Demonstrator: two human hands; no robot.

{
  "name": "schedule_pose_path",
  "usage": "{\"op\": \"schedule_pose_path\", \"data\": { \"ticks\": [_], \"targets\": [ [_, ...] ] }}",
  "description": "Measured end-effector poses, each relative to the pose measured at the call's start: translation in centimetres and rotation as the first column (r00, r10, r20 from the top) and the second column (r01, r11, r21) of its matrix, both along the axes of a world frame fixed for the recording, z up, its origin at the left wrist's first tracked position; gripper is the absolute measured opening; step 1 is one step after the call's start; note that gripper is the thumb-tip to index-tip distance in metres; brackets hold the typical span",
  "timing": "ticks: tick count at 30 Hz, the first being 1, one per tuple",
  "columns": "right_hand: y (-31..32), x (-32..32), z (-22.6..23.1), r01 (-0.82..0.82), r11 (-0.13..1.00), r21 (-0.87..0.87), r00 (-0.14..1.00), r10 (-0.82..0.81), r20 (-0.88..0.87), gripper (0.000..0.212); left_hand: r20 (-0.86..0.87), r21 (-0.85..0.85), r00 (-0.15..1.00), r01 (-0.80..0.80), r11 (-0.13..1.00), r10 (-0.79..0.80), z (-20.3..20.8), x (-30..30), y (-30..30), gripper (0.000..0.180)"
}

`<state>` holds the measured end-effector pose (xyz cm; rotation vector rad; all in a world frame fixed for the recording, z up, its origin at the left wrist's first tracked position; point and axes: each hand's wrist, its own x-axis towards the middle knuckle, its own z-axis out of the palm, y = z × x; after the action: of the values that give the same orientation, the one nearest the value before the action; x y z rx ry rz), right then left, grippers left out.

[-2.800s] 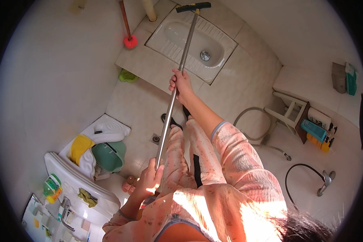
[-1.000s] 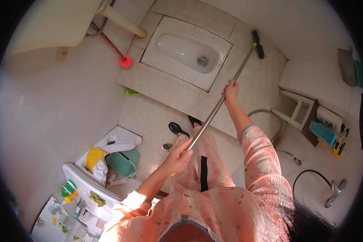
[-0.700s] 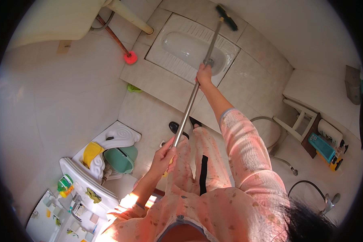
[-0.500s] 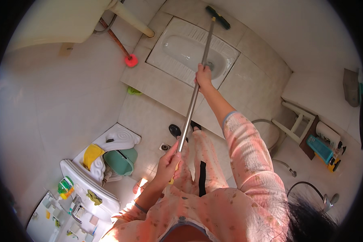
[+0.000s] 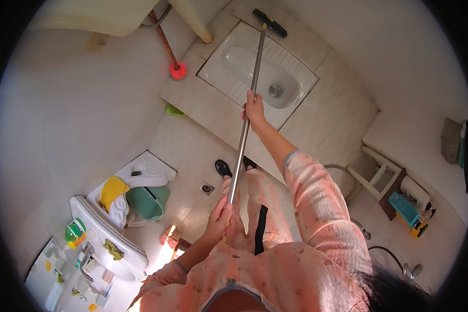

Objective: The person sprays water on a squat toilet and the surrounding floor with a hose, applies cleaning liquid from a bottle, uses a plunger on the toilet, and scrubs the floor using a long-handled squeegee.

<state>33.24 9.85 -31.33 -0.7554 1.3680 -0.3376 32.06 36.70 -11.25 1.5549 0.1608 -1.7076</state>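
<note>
My right hand (image 5: pixel 254 110) is wrapped round the middle of a long-handled floor brush (image 5: pixel 257 67), above the near side of the white squat toilet (image 5: pixel 298 65). Lower on the same metal pole, close to my body, my left hand (image 5: pixel 219 221) grips near its yellow end. The dark green brush head (image 5: pixel 270 23) rests on the tiled platform just beyond the toilet's far edge. The pole slants across the toilet's basin, whose drain shows to the right of it.
A red round-headed brush (image 5: pixel 178 70) leans at the left wall. The step edge runs before my feet. A washbasin (image 5: pixel 135 260) and a green bucket (image 5: pixel 151 200) are at lower left. On the right stands a rack (image 5: pixel 374 174) beside bottles (image 5: pixel 404 208).
The brush head has shifted left along the far edge of the toilet. My right hand has moved left and nearer, uncovering the drain. The view has shifted slightly.
</note>
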Motion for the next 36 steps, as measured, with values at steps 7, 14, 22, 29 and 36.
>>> {"op": "schedule_pose_path", "data": {
  "ticks": [7,14,22,29,36],
  "targets": [
    [10.8,-7.6,9.3,0.134,0.991,0.002,0.983,-0.133,0.128,0.052,-0.141,0.015,0.989,0.039,0.999,-0.037,-1.7,-2.9,-2.7,0.027],
    [4.2,-4.3,7.7,0.063,0.989,0.138,0.947,-0.103,0.305,0.055,-0.149,0.016,0.987,-0.063,0.998,0.065,-5.2,-0.3,-10.6,0.029],
    [5.3,-9.0,6.0,0.145,0.985,0.098,0.971,-0.16,0.176,0.054,-0.138,0.106,0.971,0.21,0.972,-0.195,-7.2,-4.9,-9.8,0.036],
    [8.5,-11.9,7.2,0.278,0.951,0.131,0.944,-0.296,0.145,0.053,-0.096,0.136,0.974,0.217,0.967,-0.205,-5.7,-6.7,-6.7,0.036],
    [3.6,-5.7,4.6,0.099,0.988,0.114,0.962,-0.125,0.242,0.049,-0.046,0.123,0.987,0.156,0.98,-0.152,-8.0,-2.6,-11.4,0.04]
  ]
}}
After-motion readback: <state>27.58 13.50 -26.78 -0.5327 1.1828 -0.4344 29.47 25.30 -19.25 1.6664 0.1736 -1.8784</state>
